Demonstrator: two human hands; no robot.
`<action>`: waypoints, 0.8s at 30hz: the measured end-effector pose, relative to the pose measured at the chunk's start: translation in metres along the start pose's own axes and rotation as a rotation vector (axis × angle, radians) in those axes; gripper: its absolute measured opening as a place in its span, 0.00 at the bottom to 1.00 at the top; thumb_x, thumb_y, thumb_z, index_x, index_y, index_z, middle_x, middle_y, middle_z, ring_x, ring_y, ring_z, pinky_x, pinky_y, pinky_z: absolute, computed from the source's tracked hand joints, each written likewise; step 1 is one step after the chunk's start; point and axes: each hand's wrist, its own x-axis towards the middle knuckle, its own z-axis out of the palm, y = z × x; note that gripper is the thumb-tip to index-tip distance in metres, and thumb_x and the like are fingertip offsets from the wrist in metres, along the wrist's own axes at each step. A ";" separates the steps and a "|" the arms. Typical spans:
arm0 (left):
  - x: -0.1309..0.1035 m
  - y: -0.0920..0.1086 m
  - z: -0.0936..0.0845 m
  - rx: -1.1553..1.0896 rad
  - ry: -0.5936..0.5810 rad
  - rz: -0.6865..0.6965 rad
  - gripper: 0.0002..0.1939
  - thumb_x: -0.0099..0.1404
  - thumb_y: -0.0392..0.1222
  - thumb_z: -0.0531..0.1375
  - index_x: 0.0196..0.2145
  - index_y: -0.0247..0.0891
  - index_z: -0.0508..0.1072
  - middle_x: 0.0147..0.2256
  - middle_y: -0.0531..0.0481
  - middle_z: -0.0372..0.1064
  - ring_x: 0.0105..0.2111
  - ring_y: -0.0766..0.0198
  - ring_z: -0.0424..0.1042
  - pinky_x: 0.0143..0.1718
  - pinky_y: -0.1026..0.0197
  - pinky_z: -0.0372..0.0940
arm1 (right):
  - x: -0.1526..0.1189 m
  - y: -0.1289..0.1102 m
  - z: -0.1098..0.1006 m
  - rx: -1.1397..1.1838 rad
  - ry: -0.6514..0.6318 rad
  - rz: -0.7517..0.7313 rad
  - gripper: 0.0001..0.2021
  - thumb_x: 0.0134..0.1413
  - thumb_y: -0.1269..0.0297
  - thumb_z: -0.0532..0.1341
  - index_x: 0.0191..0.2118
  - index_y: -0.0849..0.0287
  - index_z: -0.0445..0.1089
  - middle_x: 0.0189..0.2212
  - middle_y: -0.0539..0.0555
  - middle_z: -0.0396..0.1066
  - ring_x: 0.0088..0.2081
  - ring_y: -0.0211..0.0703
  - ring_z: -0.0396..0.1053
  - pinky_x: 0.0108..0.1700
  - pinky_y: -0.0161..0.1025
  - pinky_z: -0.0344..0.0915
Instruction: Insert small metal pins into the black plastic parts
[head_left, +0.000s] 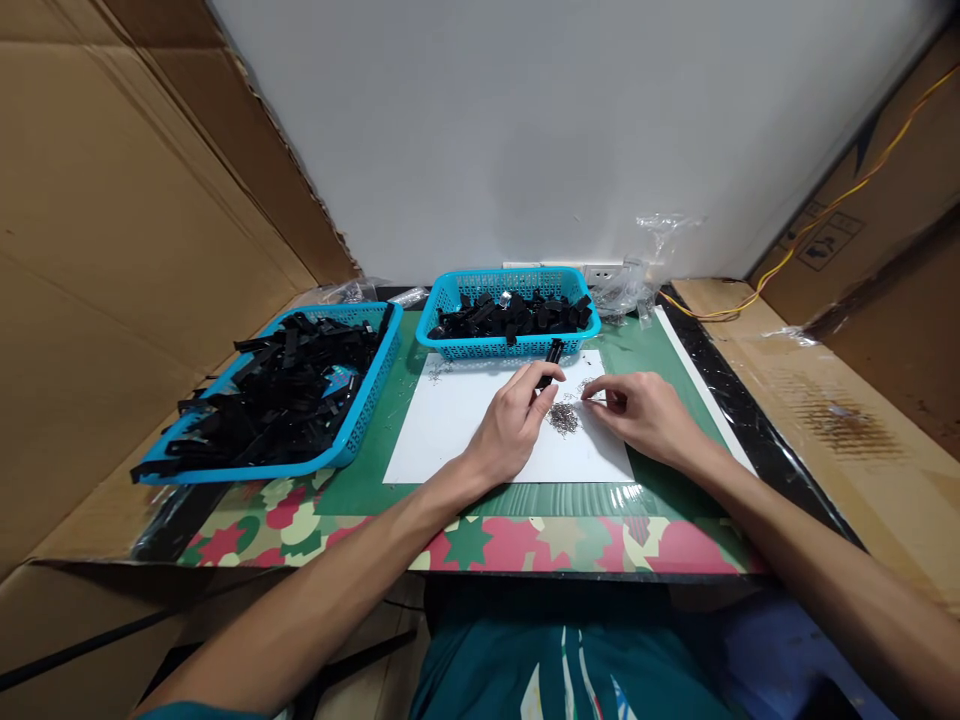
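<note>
My left hand (517,415) is closed around a narrow black strip-like piece (553,352), whose upper end sticks out past the fingers toward the far basket. Just right of it, a small heap of tiny metal pieces (564,418) lies on a white sheet (435,440). My right hand (637,410) is at the heap's right side, thumb and forefinger pinched together. What sits between those fingertips is too small to name. A few more tiny metal bits (585,385) are scattered behind the heap.
A blue basket (394,350) heaped with black strips stands at the left. Another blue basket (510,350) with shorter black pieces is behind the sheet. Crumpled clear plastic (626,290) lies at the back right. Cardboard walls (150,200) flank the table; a yellow cable (840,205) hangs at right.
</note>
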 end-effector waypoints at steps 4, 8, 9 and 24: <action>0.000 -0.001 0.001 0.000 -0.005 0.024 0.10 0.80 0.43 0.52 0.49 0.39 0.71 0.45 0.48 0.72 0.40 0.61 0.70 0.45 0.59 0.62 | 0.003 -0.004 0.005 -0.060 -0.063 0.031 0.08 0.64 0.58 0.65 0.41 0.50 0.82 0.26 0.50 0.74 0.27 0.41 0.65 0.30 0.38 0.49; -0.001 -0.002 0.001 0.010 -0.020 0.033 0.12 0.81 0.42 0.51 0.48 0.39 0.74 0.43 0.48 0.71 0.39 0.61 0.69 0.46 0.59 0.62 | 0.006 -0.004 0.007 -0.161 -0.120 0.013 0.09 0.69 0.59 0.61 0.44 0.51 0.79 0.32 0.53 0.79 0.31 0.45 0.71 0.31 0.38 0.48; -0.001 -0.002 0.001 0.011 -0.020 0.029 0.13 0.81 0.42 0.51 0.48 0.40 0.75 0.43 0.48 0.70 0.39 0.61 0.69 0.45 0.59 0.63 | 0.007 -0.004 0.006 -0.199 -0.139 -0.001 0.10 0.71 0.59 0.59 0.45 0.52 0.78 0.33 0.53 0.81 0.32 0.46 0.72 0.31 0.38 0.47; -0.001 -0.004 0.002 0.011 -0.020 0.014 0.13 0.80 0.41 0.52 0.48 0.40 0.77 0.42 0.49 0.69 0.38 0.62 0.69 0.45 0.59 0.63 | 0.005 -0.007 -0.001 -0.180 -0.200 -0.040 0.09 0.68 0.59 0.61 0.47 0.50 0.77 0.32 0.50 0.80 0.31 0.43 0.73 0.31 0.37 0.48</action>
